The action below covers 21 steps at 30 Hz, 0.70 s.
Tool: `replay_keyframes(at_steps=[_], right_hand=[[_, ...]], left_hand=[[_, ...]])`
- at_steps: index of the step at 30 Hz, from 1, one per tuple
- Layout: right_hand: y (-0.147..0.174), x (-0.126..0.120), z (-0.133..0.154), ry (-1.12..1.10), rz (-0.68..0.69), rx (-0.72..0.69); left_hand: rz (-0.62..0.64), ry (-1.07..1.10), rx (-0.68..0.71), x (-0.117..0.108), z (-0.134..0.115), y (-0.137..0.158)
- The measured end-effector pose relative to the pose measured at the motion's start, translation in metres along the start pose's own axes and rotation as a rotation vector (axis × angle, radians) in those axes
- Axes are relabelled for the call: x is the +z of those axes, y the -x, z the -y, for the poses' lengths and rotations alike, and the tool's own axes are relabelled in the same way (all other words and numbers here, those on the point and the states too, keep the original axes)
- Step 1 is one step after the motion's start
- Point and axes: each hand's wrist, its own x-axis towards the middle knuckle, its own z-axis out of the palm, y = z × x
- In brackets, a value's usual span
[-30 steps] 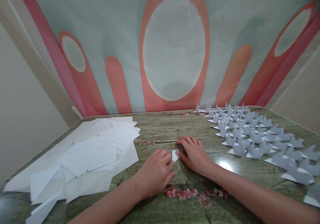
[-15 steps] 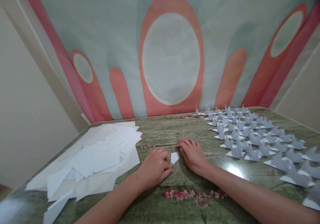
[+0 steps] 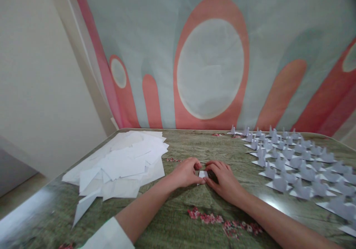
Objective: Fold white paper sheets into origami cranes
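A small folded piece of white paper (image 3: 203,174) lies on the table at the centre, between my two hands. My left hand (image 3: 187,171) has its fingers curled, the thumb against the paper's left and near side. From the right, my right hand (image 3: 222,176) arches over the table with its thumb at the paper's near edge and its fingers bent around the far side. Both hands pinch the paper, though the fingertips are partly hidden. Folded white paper cranes (image 3: 279,182) stand in rows to the right of my right hand.
On the left is a loose heap of white paper sheets (image 3: 122,163), with a folded piece (image 3: 85,205) at its near end. The wood-patterned table (image 3: 167,223) has printed pink flowers. A patterned backdrop (image 3: 211,67) rises behind its far edge.
My view has turned left. My right hand has come in to the paper, its thumb now on the near edge, and my left hand has closed in on the other side.
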Motion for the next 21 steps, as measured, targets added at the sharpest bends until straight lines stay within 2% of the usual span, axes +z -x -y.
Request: replay_keyframes(at_steps=[4, 7, 9, 11, 15, 21], right_hand=[[0.0, 0.003, -0.006, -0.062, 0.003, -0.011], [0.0, 0.005, -0.01, -0.127, -0.004, 0.004], [0.0, 0.006, -0.011, -0.166, -0.013, 0.036], [0.0, 0.006, -0.011, -0.192, -0.011, 0.063], [0.002, 0.005, -0.011, -0.239, 0.005, 0.081], [0.003, -0.001, -0.005, -0.317, 0.023, 0.096]], left_hand=[[-0.004, 0.097, 0.035, 0.006, 0.003, 0.004], [0.009, 0.326, 0.026, 0.012, 0.003, 0.005], [0.014, 0.399, 0.012, 0.017, 0.003, 0.006], [-0.003, 0.444, -0.005, 0.022, 0.005, 0.005], [-0.082, 0.664, -0.07, 0.03, 0.008, 0.002], [-0.158, 0.675, -0.073, 0.038, 0.008, 0.001]])
